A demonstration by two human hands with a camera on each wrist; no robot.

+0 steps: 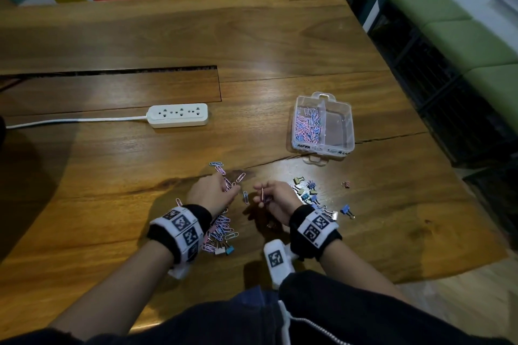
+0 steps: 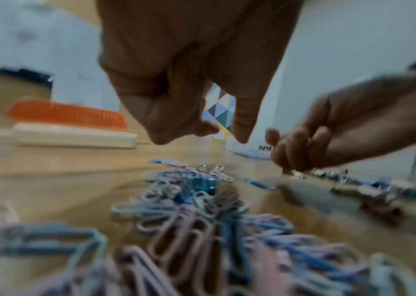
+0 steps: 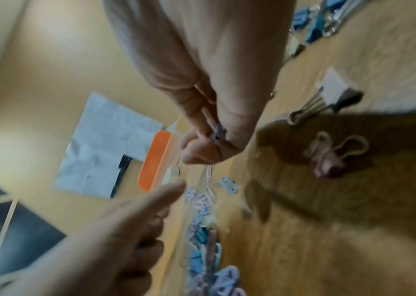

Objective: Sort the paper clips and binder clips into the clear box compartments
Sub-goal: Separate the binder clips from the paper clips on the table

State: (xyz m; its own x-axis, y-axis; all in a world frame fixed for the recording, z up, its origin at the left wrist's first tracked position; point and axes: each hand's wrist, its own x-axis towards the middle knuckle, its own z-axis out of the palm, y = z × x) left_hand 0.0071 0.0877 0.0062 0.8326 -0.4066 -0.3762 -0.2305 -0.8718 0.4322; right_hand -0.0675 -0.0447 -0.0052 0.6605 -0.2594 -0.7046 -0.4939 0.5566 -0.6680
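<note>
Right hand [image 1: 276, 199] has a pink paper clip [image 1: 262, 194] pinched between thumb and fingertips, long axis standing upright. Left hand [image 1: 211, 190] hovers over the paper clip pile [image 1: 221, 228] with fingers curled down; can't tell if it holds any. Clear box [image 1: 322, 126] sits farther out toward the table's right edge, so the right hand is nearer. Its left compartment already holds paper clips; bare wood lies between. Binder clips [image 1: 308, 192] lie just right of that hand.
</note>
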